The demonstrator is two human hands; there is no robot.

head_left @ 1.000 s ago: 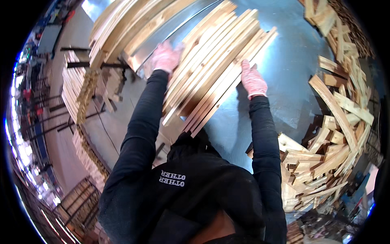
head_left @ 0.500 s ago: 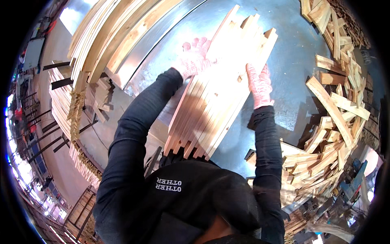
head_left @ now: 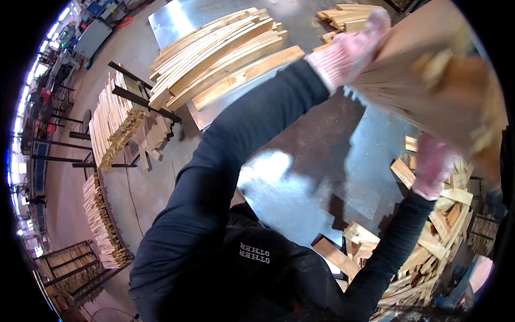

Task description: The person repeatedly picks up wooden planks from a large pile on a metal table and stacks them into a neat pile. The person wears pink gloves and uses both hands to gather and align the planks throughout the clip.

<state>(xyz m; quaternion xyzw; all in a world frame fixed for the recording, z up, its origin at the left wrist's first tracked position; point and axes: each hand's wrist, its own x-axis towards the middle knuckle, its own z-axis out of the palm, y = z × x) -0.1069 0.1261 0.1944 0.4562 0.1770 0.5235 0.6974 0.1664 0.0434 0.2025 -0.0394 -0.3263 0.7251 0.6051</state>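
A bundle of wooden boards (head_left: 399, 80) is lifted off the metal table at the upper right, its nearer end blurred by motion. My left hand (head_left: 354, 51), in a pink-and-white knit glove, grips the bundle's left side. On its right, lower side my right hand (head_left: 433, 165), gloved alike, is closed against the boards; the wood hides some of its fingers. Both arms reach out in dark sleeves.
Shiny metal table (head_left: 289, 188) lies below the arms. Long boards (head_left: 225, 59) are stacked at its far left. A heap of short offcuts (head_left: 429, 247) lines the right. Boards on dark racks (head_left: 110, 123) stand at left, with machines (head_left: 91, 45) beyond.
The bundle has been raised from the table and swung to the right, with both hands on it. The view has shifted, showing more of the left side.
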